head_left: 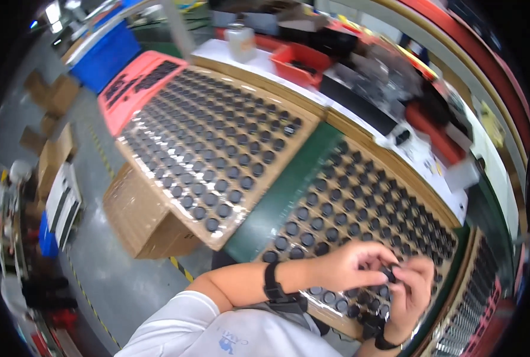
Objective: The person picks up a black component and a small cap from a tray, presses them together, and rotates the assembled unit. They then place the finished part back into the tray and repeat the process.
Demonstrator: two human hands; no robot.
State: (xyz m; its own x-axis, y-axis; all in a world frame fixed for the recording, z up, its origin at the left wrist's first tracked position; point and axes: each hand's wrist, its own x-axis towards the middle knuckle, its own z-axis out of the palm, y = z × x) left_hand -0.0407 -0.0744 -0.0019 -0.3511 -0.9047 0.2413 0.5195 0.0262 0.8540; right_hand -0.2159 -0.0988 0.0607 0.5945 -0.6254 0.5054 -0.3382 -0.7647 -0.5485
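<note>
Between my two hands is a small black round part (388, 273), its exact kind too small to make out. My left hand (355, 265) pinches it from the left with thumb and fingers. From the right, my right hand (413, 288) is closed on it too, fingertips bent over its edge. Both hands are above a brown cardboard tray (281, 257) filled with rows of similar black round parts (318, 224). Some parts in the tray's near portion are hidden under my hands and forearms.
On the left, a plastic-covered tray (217, 239) holds more black parts. A pink tray (111, 113), a red bin (294, 59) and a clear bottle (240, 43) stand farther back. Another tray (473, 291) is at the right. A cardboard box (137, 214) sits below the table's left side.
</note>
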